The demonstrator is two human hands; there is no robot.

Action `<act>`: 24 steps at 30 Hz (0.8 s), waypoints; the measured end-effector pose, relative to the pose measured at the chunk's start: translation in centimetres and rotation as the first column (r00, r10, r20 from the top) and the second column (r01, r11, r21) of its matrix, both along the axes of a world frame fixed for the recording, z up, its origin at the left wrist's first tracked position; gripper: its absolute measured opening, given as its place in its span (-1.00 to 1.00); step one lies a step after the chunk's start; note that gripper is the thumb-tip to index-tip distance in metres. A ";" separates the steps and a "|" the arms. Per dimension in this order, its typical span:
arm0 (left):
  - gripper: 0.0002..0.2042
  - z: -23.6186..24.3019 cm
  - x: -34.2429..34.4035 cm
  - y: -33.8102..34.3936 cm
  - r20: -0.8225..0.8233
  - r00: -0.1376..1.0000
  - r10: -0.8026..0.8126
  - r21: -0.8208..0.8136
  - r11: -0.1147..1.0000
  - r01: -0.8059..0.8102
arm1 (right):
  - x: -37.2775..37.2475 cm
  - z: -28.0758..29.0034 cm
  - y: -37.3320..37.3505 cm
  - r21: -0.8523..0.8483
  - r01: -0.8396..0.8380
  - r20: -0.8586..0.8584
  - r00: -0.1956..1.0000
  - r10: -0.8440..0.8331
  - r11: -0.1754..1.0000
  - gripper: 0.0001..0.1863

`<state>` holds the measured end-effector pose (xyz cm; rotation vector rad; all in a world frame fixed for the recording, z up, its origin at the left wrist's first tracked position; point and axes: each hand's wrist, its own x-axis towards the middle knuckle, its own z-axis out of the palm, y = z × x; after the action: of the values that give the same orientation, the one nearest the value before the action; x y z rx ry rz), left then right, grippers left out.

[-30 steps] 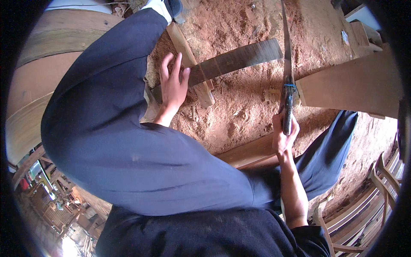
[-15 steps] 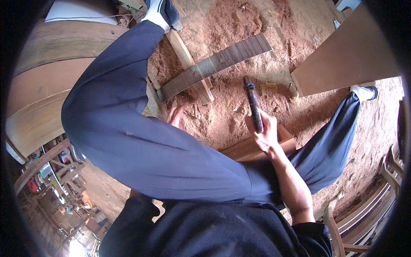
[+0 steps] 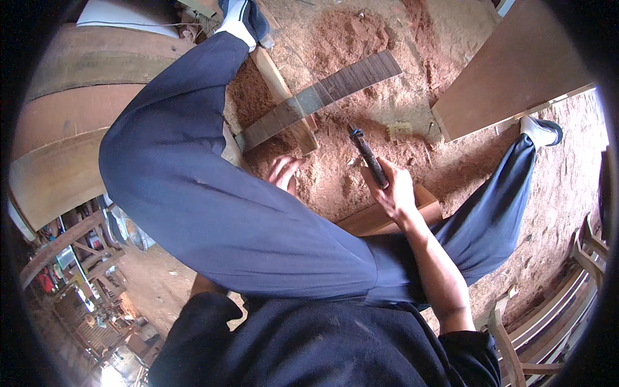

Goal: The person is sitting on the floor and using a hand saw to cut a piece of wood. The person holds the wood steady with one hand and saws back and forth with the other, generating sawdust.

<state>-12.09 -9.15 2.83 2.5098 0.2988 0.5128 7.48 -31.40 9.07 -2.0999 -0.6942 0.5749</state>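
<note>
My right hand (image 3: pixel 394 187) is closed round the dark handle of a chisel-like tool (image 3: pixel 367 155). Its narrow tip points up and to the left, over ground strewn with shavings. Beyond my bent left leg, my left hand (image 3: pixel 284 173) shows with its fingers apart and nothing visible in them; the leg hides its wrist. A reddish-brown wooden box-like piece (image 3: pixel 367 220) sits between my legs, just below the right hand. Farther off, a thin dark striped board (image 3: pixel 348 80) lies across a pale wooden batten (image 3: pixel 274 74), near my left foot.
A large brown panel (image 3: pixel 509 77) stands at the right, by my right foot. Wide boards (image 3: pixel 71 119) are stacked at the left. A slatted wooden frame (image 3: pixel 548 329) is at the lower right. Sawdust (image 3: pixel 354 32) covers the far ground, with a small yellowish block (image 3: pixel 400 131) on it.
My right hand and the tool have shifted slightly left. My left hand has come farther out from behind the leg, up and to the right.
</note>
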 end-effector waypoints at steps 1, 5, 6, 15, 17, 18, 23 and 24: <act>-0.43 0.1 1.0 0.9 0.047 0.998 -0.038 0.043 0.998 0.036 | 0.1 0.5 0.0 -0.029 0.007 -0.056 0.998 -0.009 1.000 -0.72; -0.39 0.6 5.9 4.9 -0.039 0.994 -0.106 0.152 0.982 0.111 | 0.5 -0.4 -0.8 0.106 0.113 -0.026 0.993 -0.111 0.988 -0.70; -0.41 0.4 7.8 6.1 -0.024 0.990 -0.137 0.152 0.979 0.139 | 0.7 -1.2 -1.6 0.080 0.069 0.014 0.997 -0.070 0.994 -0.84; -0.27 -1.8 9.8 7.5 -0.250 0.955 0.162 0.180 0.976 -0.118 | 0.3 -0.1 -0.4 0.158 -0.003 0.136 0.990 -0.019 0.987 -0.88; -0.27 -2.9 8.9 7.2 -0.254 0.942 0.220 0.220 0.962 -0.165 | 0.1 -0.3 0.5 0.191 -0.083 0.362 0.932 0.009 0.978 -0.89; -0.27 -3.4 8.5 7.1 -0.255 0.935 0.248 0.240 0.953 -0.187 | 0.0 -2.0 -0.7 0.071 -0.156 0.338 0.933 0.123 0.985 -0.91; -0.25 -3.4 8.2 6.9 -0.254 0.944 0.208 0.176 0.970 -0.167 | -0.8 -1.8 0.6 -0.179 -0.160 0.500 0.835 0.230 0.971 -0.77; -0.25 -3.4 8.2 6.9 -0.238 0.952 0.190 0.154 0.976 -0.156 | -1.0 -1.9 0.6 -0.237 -0.177 0.498 0.822 0.276 0.955 -0.74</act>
<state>-3.92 -2.28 -0.58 2.6975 0.6048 0.2869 6.51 -30.82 7.13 -2.3880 -1.2611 0.1752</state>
